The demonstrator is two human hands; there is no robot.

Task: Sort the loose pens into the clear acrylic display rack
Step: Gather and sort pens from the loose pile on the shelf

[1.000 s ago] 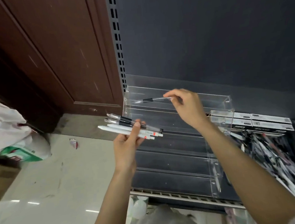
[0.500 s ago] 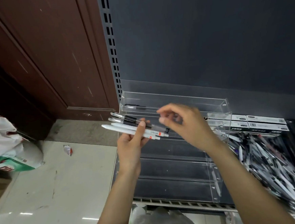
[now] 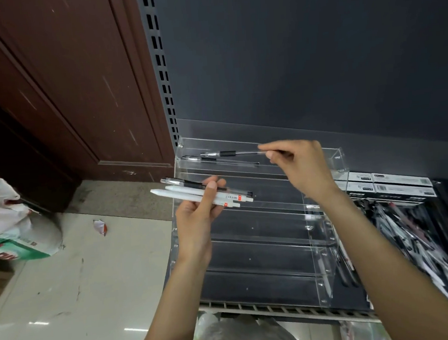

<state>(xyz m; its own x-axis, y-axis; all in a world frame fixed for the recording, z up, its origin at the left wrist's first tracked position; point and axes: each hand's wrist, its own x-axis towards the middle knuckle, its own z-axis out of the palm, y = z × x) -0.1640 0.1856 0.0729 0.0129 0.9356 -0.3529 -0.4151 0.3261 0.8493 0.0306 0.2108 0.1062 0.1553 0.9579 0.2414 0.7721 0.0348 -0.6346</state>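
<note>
A few pens [image 3: 206,195] are gripped in the left hand [image 3: 196,212], near the rack [image 3: 327,238]. One clear pen [image 3: 229,153] is pinched by the right hand [image 3: 297,165] over the far top shelf. It could be dropped crooked if let go too early.

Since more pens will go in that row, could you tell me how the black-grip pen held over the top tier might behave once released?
The pen looks round and slim, so it may roll toward the pen already lying there. It seems stiff and light: the right hand pinches just one end, yet it stays straight.
</note>
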